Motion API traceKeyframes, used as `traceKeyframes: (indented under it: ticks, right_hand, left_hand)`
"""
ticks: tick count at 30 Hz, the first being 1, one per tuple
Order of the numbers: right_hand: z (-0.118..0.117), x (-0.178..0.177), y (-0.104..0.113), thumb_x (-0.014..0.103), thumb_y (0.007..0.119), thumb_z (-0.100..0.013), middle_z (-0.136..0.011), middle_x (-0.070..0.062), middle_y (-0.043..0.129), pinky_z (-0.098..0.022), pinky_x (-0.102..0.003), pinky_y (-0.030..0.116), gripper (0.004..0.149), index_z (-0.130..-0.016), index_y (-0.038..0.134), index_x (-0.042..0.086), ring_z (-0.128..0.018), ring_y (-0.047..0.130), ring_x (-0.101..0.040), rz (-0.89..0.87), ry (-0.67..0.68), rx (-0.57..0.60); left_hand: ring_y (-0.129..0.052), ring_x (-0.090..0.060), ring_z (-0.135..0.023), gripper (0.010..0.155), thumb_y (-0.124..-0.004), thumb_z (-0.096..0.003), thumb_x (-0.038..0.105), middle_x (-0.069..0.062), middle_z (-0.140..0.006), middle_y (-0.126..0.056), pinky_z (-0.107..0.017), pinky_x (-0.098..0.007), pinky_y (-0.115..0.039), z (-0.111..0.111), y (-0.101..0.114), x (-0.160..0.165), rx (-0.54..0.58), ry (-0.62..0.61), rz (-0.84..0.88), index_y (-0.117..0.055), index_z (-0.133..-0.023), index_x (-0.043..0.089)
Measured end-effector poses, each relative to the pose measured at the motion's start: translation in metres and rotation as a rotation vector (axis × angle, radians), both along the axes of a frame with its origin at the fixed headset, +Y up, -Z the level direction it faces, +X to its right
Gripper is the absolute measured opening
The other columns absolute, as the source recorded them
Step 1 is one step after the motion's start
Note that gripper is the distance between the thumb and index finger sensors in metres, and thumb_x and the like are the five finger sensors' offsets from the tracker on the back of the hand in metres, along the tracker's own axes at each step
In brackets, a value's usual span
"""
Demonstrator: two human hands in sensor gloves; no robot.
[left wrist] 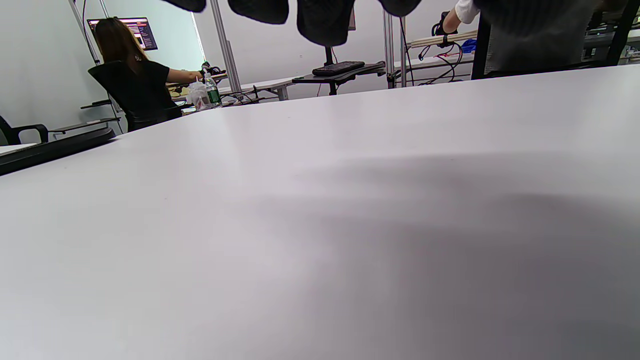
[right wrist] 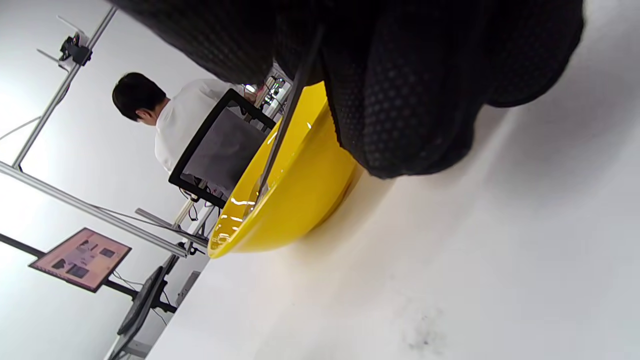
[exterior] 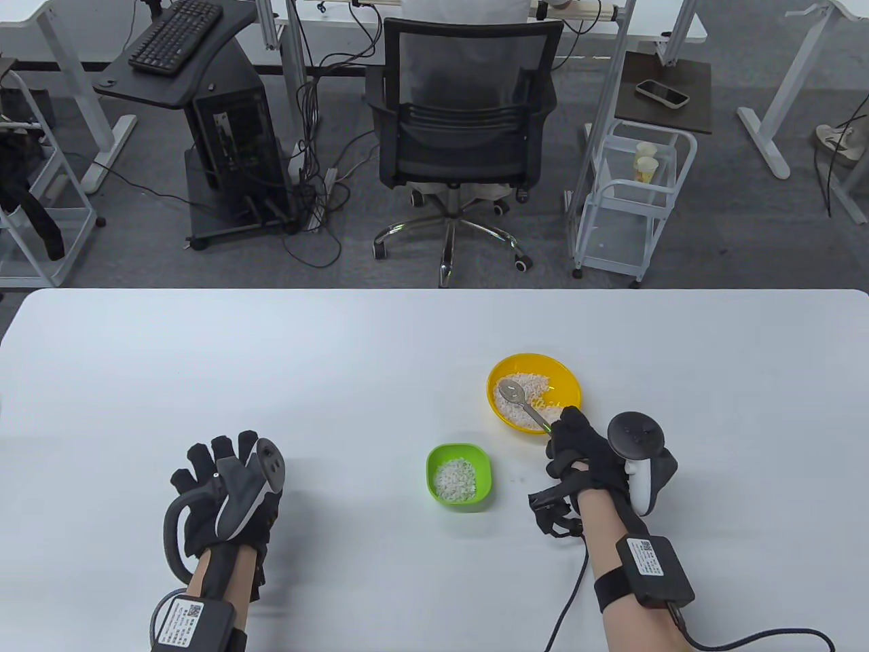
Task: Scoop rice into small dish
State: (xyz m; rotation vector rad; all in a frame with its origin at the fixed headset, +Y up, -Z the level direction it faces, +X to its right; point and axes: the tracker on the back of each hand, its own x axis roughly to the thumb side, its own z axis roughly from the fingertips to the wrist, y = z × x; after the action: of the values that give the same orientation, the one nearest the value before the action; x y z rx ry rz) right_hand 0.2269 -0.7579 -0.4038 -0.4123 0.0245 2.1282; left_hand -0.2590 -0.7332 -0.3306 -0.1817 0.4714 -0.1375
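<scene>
A yellow bowl (exterior: 567, 387) with rice (exterior: 540, 386) sits right of centre on the white table. A small green dish (exterior: 436, 460) with some rice stands just in front and to its left. My right hand (exterior: 577, 445) grips the handle of a metal spoon (exterior: 526, 407), whose bowl lies in the yellow bowl's rice. In the right wrist view the yellow bowl (right wrist: 295, 200) and the spoon handle (right wrist: 280, 135) show below my gloved fingers (right wrist: 415, 95). My left hand (exterior: 224, 479) rests flat on the table at the left, fingers spread, holding nothing; its fingertips (left wrist: 320, 20) hang in at the top.
The table's far edge (exterior: 434, 292) lies beyond the bowl. Behind it stand an office chair (exterior: 468, 129), a computer cart (exterior: 224, 136) and a white trolley (exterior: 631, 197). A cable (exterior: 570, 598) trails from my right wrist over the table.
</scene>
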Motion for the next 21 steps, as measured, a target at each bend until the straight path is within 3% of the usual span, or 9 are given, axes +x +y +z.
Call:
traceKeyframes:
  ticks: [8, 12, 16, 21]
  right_hand:
    - [-0.001, -0.003, -0.004, 0.034, 0.067, -0.062, -0.09, -0.042, 0.082, -0.054, -0.073, 0.063, 0.066, -0.113, 0.041, 0.004, -0.052, 0.094, -0.05, 0.004, 0.079, -0.089]
    - [0.003, -0.002, 0.005, 0.038, 0.066, -0.062, -0.097, -0.043, 0.073, -0.056, -0.074, 0.06, 0.07, -0.114, 0.034, 0.003, -0.059, 0.091, -0.054, 0.075, 0.096, -0.106]
    - [0.008, 0.001, 0.036, 0.04, 0.065, -0.062, -0.106, -0.04, 0.06, -0.06, -0.076, 0.053, 0.071, -0.115, 0.03, 0.008, -0.074, 0.079, -0.059, 0.209, 0.069, -0.034]
    - [0.028, 0.007, 0.081, 0.04, 0.067, -0.061, -0.11, -0.035, 0.058, -0.062, -0.076, 0.051, 0.07, -0.115, 0.035, 0.01, -0.083, 0.073, -0.059, 0.306, 0.011, 0.191]
  left_hand:
    - [-0.039, -0.028, -0.119, 0.073, -0.061, -0.0467, 0.065, 0.007, -0.127, -0.045, -0.085, -0.059, -0.041, 0.0, 0.0, 0.001, 0.003, 0.001, 0.004, -0.034, -0.111, 0.044]
    - [-0.039, -0.028, -0.119, 0.073, -0.062, -0.0466, 0.065, 0.007, -0.127, -0.045, -0.085, -0.059, -0.041, 0.0, 0.001, 0.001, 0.009, -0.006, 0.011, -0.034, -0.111, 0.044]
    - [-0.038, -0.027, -0.12, 0.073, -0.061, -0.0466, 0.065, 0.008, -0.127, -0.043, -0.086, -0.059, -0.04, -0.003, 0.001, -0.002, 0.019, -0.005, 0.028, -0.032, -0.111, 0.045]
    - [-0.035, -0.028, -0.12, 0.076, -0.06, -0.0455, 0.068, 0.009, -0.128, -0.037, -0.086, -0.059, -0.038, 0.001, 0.007, -0.007, 0.052, -0.031, 0.084, -0.024, -0.109, 0.047]
